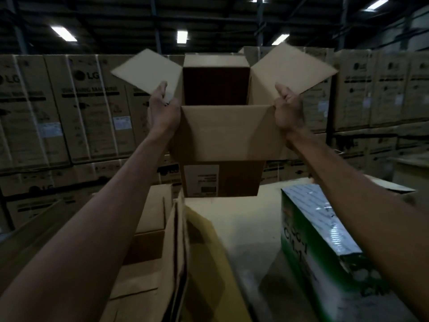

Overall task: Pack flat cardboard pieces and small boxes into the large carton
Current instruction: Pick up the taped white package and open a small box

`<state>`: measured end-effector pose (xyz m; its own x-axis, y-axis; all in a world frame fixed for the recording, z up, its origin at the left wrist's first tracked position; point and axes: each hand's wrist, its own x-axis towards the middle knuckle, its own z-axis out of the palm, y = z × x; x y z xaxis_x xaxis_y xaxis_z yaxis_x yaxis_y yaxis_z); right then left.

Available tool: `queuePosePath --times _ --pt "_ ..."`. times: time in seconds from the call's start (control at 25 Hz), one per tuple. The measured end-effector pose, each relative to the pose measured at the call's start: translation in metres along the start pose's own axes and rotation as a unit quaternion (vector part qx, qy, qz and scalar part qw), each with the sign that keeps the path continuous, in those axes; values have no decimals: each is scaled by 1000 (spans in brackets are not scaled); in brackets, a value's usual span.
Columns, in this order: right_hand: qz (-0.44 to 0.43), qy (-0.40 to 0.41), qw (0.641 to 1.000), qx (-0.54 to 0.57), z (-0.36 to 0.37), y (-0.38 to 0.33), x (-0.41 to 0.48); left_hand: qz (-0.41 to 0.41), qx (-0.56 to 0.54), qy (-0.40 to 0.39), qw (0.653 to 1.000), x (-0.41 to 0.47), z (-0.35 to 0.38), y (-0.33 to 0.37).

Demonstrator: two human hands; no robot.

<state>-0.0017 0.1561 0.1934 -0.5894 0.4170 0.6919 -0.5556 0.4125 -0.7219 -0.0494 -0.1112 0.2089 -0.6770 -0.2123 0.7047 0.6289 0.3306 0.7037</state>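
Brown cardboard makes up the open carton [222, 133], held up in the air at arm's length above the far part of the table [243, 228], with its four flaps spread and its dark inside showing. The left hand [162, 110] grips its left top corner and the right hand [289, 110] its right one, fingers wrapped round the sides. A white label [201, 180] sits on its near face. Below, flat cardboard pieces [148, 263] lie stacked at the left of the pale table, and a green printed box [313, 228] lies at the right. Behind, strapped cartons [81, 108] stand in tall rows under strip lights [182, 37] on a dark ceiling.
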Motion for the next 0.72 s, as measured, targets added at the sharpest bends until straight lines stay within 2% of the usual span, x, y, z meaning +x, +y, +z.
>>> queuePosePath --times 0.2,0.36,0.6,0.72 --pt "67 -52 996 9 -23 98 32 -74 35 -20 996 -5 97 -56" --pt "115 -95 989 6 -23 167 45 -98 63 -30 993 -15 146 -102" --pt "181 -115 976 -23 -10 256 43 -165 65 -59 982 -48 188 -171" --pt "203 -171 963 -55 -5 289 34 -199 73 -101 972 -64 195 -206"
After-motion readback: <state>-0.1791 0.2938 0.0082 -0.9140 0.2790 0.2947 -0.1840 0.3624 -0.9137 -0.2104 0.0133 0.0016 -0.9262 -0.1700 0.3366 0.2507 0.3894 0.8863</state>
